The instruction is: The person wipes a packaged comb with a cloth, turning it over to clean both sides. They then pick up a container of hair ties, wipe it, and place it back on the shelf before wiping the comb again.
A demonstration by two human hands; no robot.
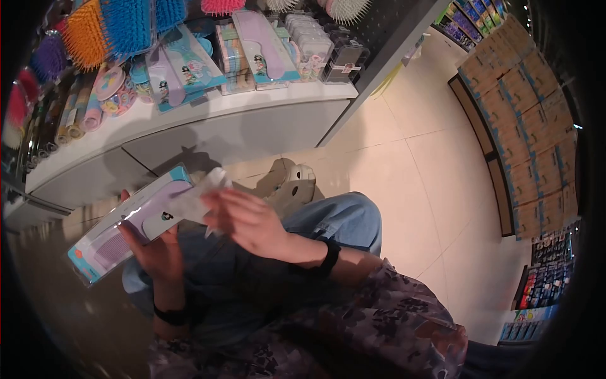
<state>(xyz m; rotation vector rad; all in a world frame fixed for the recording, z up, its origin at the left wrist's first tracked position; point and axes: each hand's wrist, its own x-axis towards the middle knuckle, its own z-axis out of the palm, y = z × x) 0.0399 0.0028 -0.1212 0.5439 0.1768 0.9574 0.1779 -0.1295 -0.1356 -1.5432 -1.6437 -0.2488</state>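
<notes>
A long clear package with blue ends holds a lilac hairbrush (113,245). My left hand (158,252) grips this package from below, its thumb lying over the front. My right hand (243,221) has its fingers closed on a crumpled white tissue (192,205), which lies against the upper part of the package. The package is tilted, its upper end pointing towards the shelf.
Ahead is a white shelf (208,112) with packaged lilac brushes (260,47), clear boxes (309,44) and hair ties (112,95). Orange (85,35) and blue brushes (129,25) hang above. Shoes (300,180) are on the floor; stacked cartons (524,107) stand right.
</notes>
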